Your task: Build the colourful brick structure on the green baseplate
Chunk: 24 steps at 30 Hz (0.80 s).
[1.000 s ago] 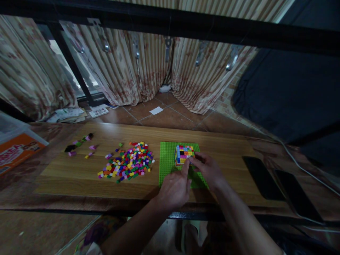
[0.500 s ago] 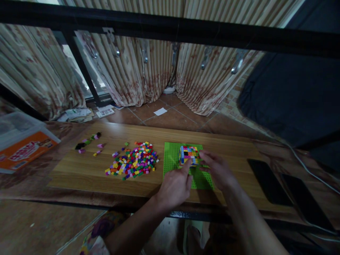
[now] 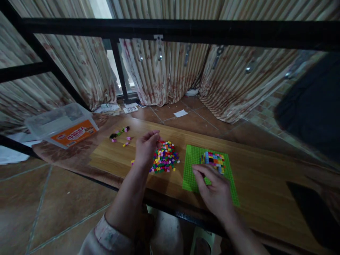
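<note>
**Left hand leaves the block for the loose bricks**

The left hand [image 3: 146, 148] had been at the block beside the right hand a moment earlier; now it had crossed to the pile of bricks [image 3: 165, 157] and hung over that pile's near left edge. Its fingers were curled in and drawn together into a loose pinch, thumb close against them. Whether a brick sat in that pinch could not be told, since the fingers hid any such piece.

The right hand [image 3: 214, 189] had stayed with the block [image 3: 213, 162], which sat on the green plate [image 3: 192, 166], towards the far right of the plate. The hand lay low over the plate's near half, fingers loosely spread and half open, reaching towards the block's near edge. It gripped nothing that could be seen, and whether a fingertip touched the block could not be told.

The block stood several bricks wide, its top a patchwork of red, yellow, blue and other colours. It was clearly apart from the pile, with bare green studs between them.

The head had also turned, so the board [image 3: 114, 156] lay tilted across the view. To the left of the pile sat a short strip of bricks [image 3: 119, 134], and beyond that a clear plastic tub [image 3: 61, 125] with an orange label.
</note>
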Each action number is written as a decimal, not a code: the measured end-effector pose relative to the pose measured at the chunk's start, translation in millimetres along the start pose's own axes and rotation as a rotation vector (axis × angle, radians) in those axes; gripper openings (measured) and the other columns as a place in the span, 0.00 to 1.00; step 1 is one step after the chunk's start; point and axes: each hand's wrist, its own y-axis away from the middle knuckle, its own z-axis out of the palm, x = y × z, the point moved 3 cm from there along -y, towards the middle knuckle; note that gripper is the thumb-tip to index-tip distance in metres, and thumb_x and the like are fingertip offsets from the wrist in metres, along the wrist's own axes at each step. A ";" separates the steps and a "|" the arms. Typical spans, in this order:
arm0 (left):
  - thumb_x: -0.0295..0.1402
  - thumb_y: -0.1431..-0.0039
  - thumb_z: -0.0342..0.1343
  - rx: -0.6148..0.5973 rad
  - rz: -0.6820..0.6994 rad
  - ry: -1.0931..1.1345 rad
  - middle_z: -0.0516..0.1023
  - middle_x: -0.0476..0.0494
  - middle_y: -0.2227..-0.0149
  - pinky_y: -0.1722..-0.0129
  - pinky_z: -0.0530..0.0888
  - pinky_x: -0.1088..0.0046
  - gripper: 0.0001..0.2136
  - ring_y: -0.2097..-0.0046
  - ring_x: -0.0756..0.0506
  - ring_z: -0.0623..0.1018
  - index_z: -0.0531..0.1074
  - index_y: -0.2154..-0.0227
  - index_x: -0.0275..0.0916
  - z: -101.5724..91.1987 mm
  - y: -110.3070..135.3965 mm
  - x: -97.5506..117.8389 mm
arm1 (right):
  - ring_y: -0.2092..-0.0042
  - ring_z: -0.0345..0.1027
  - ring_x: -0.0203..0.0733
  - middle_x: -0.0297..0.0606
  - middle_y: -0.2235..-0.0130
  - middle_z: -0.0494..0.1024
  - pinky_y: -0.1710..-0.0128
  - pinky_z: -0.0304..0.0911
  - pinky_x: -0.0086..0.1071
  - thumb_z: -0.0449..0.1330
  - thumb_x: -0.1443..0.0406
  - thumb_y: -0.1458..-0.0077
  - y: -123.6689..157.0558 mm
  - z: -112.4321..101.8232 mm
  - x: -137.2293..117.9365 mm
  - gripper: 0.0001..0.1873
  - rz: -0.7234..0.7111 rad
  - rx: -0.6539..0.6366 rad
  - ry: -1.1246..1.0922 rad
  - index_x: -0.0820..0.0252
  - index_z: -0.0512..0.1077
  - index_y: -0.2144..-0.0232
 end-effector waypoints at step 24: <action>0.27 0.52 0.59 -0.017 -0.101 0.205 0.73 0.50 0.79 0.77 0.66 0.80 0.06 0.80 0.55 0.69 0.73 0.69 0.32 -6.0 2.2 1.1 | 0.62 0.70 0.46 0.41 0.63 0.76 0.61 0.62 0.37 0.55 0.60 0.42 -39.3 101.2 36.8 0.11 0.133 -0.224 0.390 0.57 0.75 0.64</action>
